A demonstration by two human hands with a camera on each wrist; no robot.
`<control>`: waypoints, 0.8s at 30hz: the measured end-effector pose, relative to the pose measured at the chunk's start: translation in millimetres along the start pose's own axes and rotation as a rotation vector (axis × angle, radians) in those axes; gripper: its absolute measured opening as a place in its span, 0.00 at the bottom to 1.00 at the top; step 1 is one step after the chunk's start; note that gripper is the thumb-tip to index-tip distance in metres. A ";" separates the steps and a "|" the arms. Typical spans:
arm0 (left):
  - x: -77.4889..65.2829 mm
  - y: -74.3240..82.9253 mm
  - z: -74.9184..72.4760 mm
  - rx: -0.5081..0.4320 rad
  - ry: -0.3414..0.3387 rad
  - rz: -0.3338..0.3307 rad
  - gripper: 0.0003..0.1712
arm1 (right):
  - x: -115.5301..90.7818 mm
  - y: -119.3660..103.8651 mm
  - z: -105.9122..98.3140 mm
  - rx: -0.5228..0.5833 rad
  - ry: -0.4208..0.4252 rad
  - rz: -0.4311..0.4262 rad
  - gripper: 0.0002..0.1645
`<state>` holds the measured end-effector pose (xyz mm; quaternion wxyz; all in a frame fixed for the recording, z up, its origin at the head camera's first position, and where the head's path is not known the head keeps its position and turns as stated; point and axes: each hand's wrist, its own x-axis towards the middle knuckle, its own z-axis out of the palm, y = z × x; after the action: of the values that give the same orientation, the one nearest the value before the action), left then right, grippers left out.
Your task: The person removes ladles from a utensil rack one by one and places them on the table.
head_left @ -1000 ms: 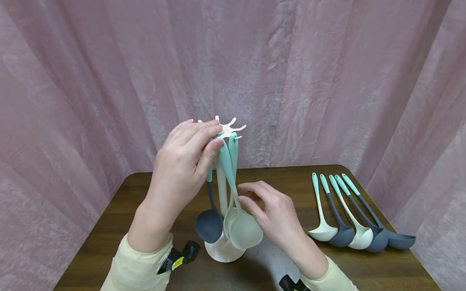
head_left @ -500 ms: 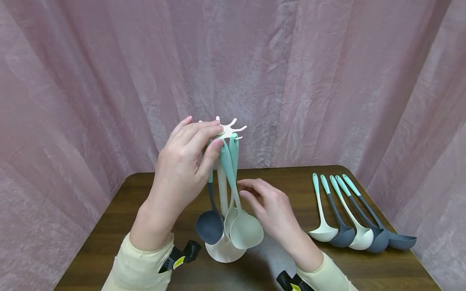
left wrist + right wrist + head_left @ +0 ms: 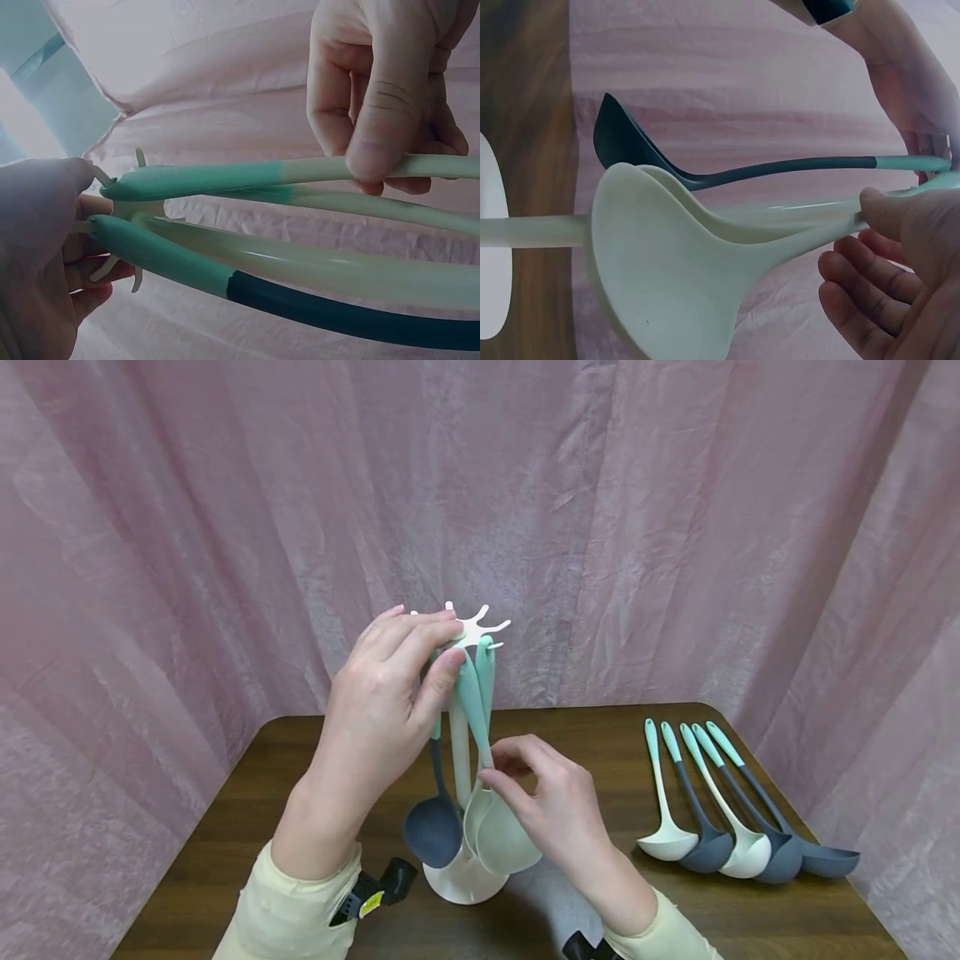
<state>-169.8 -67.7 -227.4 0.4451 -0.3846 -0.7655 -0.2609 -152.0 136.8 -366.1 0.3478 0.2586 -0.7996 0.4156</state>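
Observation:
A white utensil stand (image 3: 465, 887) stands upright mid-table, with a grey-blue ladle (image 3: 432, 832) and two white ladles hanging from its branched top. My left hand (image 3: 378, 681) holds that top, its thumb in front and fingers reaching behind among the hooks. With thumb and fingers, my right hand (image 3: 551, 793) pinches the front white ladle (image 3: 508, 842) on its handle, just below the mint-green grip. The rear white ladle (image 3: 352, 204) is largely hidden behind it. In the left wrist view, the front ladle's end sits at a hook near my left thumb.
Several mint-handled ladles, white (image 3: 667, 841) and grey-blue (image 3: 827, 860), lie in a row at the right of the brown wooden table (image 3: 585, 727). A pink curtain (image 3: 480, 485) hangs behind the table.
My right hand has moved slightly left and its thumb has closed onto the front white ladle's handle. The left hand stays at the stand's top, nearly still.

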 end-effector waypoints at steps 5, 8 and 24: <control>-0.4 2.2 -0.2 0.006 -0.004 -0.014 0.16 | -1.0 -1.9 1.8 -0.020 0.009 -0.007 0.16; -0.6 4.2 0.0 0.024 0.004 -0.020 0.16 | -1.3 -3.0 2.1 -0.025 0.006 -0.010 0.16; 0.2 -11.4 -6.7 -0.039 0.002 0.029 0.30 | -2.7 -4.8 -0.3 -0.074 0.024 -0.039 0.14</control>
<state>-176.0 -79.1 -224.7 0.4418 -0.4040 -0.7542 -0.2698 -146.9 134.9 -365.8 0.3748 0.2560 -0.8049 0.3822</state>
